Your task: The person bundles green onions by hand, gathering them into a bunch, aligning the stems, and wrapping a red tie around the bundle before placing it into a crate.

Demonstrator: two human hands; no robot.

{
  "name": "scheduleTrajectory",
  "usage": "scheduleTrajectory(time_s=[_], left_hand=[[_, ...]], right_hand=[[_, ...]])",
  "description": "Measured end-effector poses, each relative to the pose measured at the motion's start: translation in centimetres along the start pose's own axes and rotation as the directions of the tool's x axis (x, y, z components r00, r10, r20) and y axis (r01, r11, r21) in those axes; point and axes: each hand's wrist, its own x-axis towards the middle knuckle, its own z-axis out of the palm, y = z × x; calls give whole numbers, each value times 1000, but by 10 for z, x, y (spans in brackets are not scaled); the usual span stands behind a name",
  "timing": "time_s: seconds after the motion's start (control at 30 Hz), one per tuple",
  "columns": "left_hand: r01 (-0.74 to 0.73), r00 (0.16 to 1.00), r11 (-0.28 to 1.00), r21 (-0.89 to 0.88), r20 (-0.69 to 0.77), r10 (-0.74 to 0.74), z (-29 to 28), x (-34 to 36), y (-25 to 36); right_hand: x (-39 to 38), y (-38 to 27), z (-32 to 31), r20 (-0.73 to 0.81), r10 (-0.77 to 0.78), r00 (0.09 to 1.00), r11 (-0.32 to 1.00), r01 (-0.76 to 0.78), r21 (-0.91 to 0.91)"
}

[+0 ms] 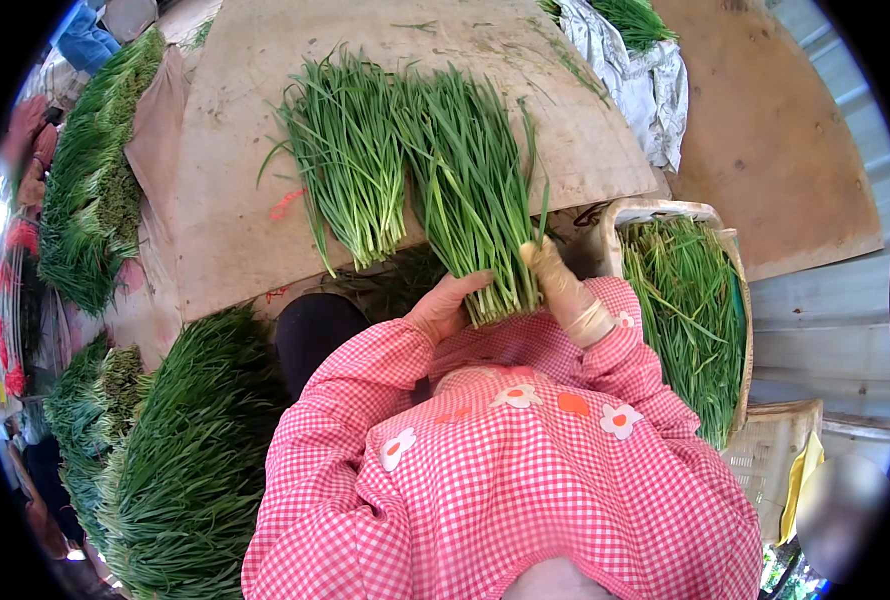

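A thick bunch of garlic chives (470, 180) lies with its leaf tips on the wooden board and its pale cut ends over the near edge, toward my body. My left hand (439, 308) is closed on the left side of those ends, its fingers partly hidden by the stems. Along the right side, my right hand (563, 292), in a light glove, has its fingers pinched together at the outer stems, with a leaf standing up from them. Beside this bunch, to its left, rests a second chive bunch (350, 165), touched by neither hand.
The wooden board (235, 180) carries scattered leaf scraps. At my right stands a white bin (665, 208) full of loose chive leaves. Large chive heaps (190, 470) lie on the left. A silvery sheet (620, 75) covers more greens at the back right, before a corrugated wall (815, 330).
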Motion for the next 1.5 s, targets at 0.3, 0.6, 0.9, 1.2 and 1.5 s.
scheduleTrajectory(time_s=[0.3, 0.6, 0.9, 1.2, 1.5], left_hand=[[-75, 996, 997, -12, -51, 74, 0, -3, -18], [-47, 995, 985, -167, -100, 31, 8, -5, -22], [6, 996, 984, -178, -83, -21, 2, -6, -18], [-44, 999, 998, -44, -27, 43, -5, 0, -21], [-6, 994, 983, -184, -105, -14, -12, 2, -25]], right_hand=[[-2, 17, 30, -44, -68, 997, 948, 50, -315], [11, 16, 19, 100, -142, 985, 824, 174, -540], [-20, -27, 14, -175, -232, 957, 876, 128, -465], [11, -7, 39, -58, -155, 986, 877, 110, -468], [-19, 0, 35, 86, -316, 945, 888, 327, -324]])
